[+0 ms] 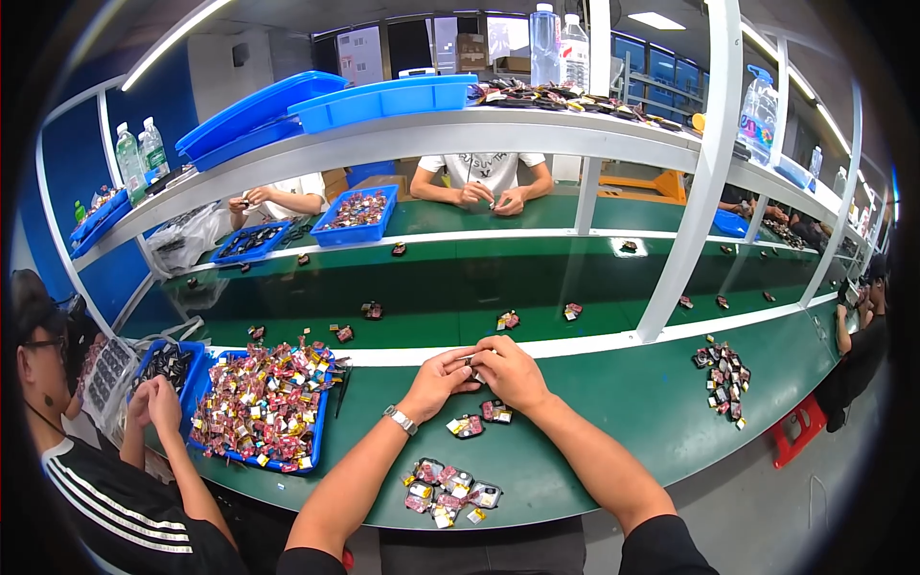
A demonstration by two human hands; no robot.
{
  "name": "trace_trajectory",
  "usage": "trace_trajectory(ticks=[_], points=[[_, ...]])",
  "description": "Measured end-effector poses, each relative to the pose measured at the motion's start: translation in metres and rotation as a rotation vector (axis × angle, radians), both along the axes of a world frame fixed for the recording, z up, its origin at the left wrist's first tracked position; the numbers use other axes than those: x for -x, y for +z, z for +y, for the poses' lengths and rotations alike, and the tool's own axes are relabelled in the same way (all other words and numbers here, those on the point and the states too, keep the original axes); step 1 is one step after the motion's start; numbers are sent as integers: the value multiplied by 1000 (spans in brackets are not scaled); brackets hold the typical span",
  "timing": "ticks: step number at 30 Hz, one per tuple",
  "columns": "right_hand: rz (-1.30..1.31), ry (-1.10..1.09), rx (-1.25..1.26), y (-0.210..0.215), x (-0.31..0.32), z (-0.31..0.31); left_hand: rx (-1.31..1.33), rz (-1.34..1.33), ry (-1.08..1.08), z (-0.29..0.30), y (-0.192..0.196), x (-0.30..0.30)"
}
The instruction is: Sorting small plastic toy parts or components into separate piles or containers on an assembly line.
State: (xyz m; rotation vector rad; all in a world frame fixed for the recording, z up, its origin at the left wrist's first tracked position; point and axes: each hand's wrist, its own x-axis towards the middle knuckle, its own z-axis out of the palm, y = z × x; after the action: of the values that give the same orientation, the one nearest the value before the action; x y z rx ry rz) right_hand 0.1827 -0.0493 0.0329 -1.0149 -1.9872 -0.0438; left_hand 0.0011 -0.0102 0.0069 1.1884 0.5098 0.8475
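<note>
My left hand (439,385), with a metal watch on its wrist, and my right hand (515,376) meet over the green table in front of me. Their fingers are closed together on a small electronic part (477,377), mostly hidden by the fingertips. Just below the hands lie two loose electronic parts (466,425) with dark red boards and white and yellow pieces. Closer to the table's front edge is a cluster of several similar parts in dark housings (447,496).
At left, a blue tray (316,450) is heaped with small red, white and yellow parts. A co-worker (105,479) sits beside it. Another pile of parts (724,379) lies to the right. Beyond a white rail (594,343), a dark green belt (441,297) carries scattered parts; a shelf (402,134) spans overhead.
</note>
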Motion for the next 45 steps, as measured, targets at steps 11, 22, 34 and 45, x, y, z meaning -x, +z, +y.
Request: trace_trajectory(ticks=[11,22,34,45], points=[[-48,207,277,12,-26,3,55,-61,-40,2,-3,3],[-4,161,285,6,-19,1,56,-30,-41,0,2,3],[161,105,302,-5,-4,-3,66,-92,-43,4,-3,4],[247,80,353,-10,-7,0,75,-90,-33,3,-3,2]])
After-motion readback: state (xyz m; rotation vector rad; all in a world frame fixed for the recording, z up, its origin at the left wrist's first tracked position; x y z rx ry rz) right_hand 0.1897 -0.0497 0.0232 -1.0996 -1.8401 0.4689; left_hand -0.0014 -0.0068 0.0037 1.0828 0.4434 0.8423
